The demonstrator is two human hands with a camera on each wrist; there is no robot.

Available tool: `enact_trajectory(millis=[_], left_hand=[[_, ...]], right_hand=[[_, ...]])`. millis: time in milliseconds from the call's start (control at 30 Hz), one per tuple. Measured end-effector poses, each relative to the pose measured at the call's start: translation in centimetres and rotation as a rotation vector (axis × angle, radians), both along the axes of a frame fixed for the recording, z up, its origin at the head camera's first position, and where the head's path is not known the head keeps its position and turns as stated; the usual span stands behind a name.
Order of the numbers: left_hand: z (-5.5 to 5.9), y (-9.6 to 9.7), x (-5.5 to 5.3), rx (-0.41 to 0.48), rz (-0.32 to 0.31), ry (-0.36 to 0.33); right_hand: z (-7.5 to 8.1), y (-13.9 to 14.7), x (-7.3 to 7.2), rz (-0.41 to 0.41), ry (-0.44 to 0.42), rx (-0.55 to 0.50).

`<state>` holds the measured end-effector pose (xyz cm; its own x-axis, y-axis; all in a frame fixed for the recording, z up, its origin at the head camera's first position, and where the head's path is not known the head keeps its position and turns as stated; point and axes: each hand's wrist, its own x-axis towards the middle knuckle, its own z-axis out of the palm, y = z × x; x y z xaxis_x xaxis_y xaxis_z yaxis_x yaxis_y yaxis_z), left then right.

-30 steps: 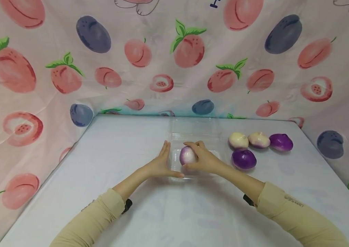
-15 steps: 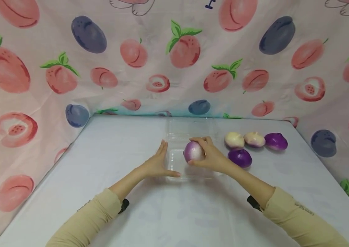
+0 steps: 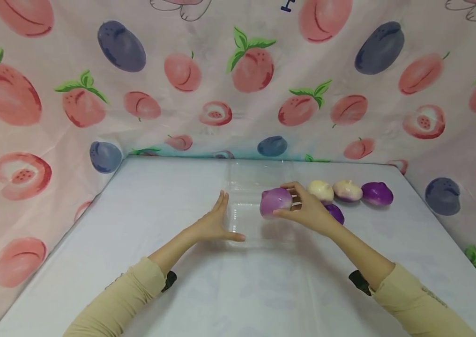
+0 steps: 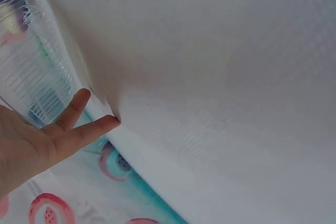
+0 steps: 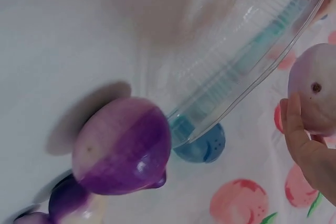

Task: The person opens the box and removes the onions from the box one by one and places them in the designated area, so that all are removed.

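My right hand (image 3: 311, 213) holds a purple-and-white onion (image 3: 275, 202) between curled fingers and thumb, raised above the right part of a clear plastic container (image 3: 242, 220). In the right wrist view the held onion (image 5: 314, 85) shows its pale side with a brown spot, and fingers (image 5: 300, 135) lie against it. The container's hinged lid (image 3: 260, 174) lies back, away from me. My left hand (image 3: 211, 227) rests at the container's left front corner, thumb along the front edge and fingers straight along the side. In the left wrist view two fingers (image 4: 84, 132) stretch past the container wall (image 4: 42, 77).
Several more onions sit right of the container: a yellowish-white one (image 3: 320, 191), a pale one with a purple underside (image 3: 347, 190), a deep purple one (image 3: 377, 193) and a purple one (image 3: 336, 214) partly behind my right hand. A fruit-print cloth (image 3: 217, 61) hangs behind the white table (image 3: 170, 187).
My right hand has lifted the onion from inside the container and moved it to the right, turning it so its purple side shows. My left hand keeps its place at the container.
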<state>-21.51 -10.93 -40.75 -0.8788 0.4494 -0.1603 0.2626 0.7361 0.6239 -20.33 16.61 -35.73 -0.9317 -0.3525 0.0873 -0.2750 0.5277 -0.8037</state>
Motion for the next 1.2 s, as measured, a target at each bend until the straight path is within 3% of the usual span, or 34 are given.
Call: enact_trajectory(millis=[367, 733, 900, 1200], left_hand=[[0.4, -0.1, -0.1, 0.007, -0.029, -0.039], [0.2, -0.1, 0.0, 0.009, -0.028, -0.054], [0.3, 0.1, 0.0, 0.014, -0.034, -0.068], [0.3, -0.1, 0.0, 0.015, -0.027, -0.06]], right_hand=[[-0.3, 2.9, -0.1, 0.023, 0.055, -0.029], [-0.5, 5.1, 0.2, 0.075, 0.133, 0.082], [-0.3, 6.1, 0.7, 0.039, 0.093, 0.129], [-0.7, 8.3, 1.1, -0.024, 0.135, 0.089]])
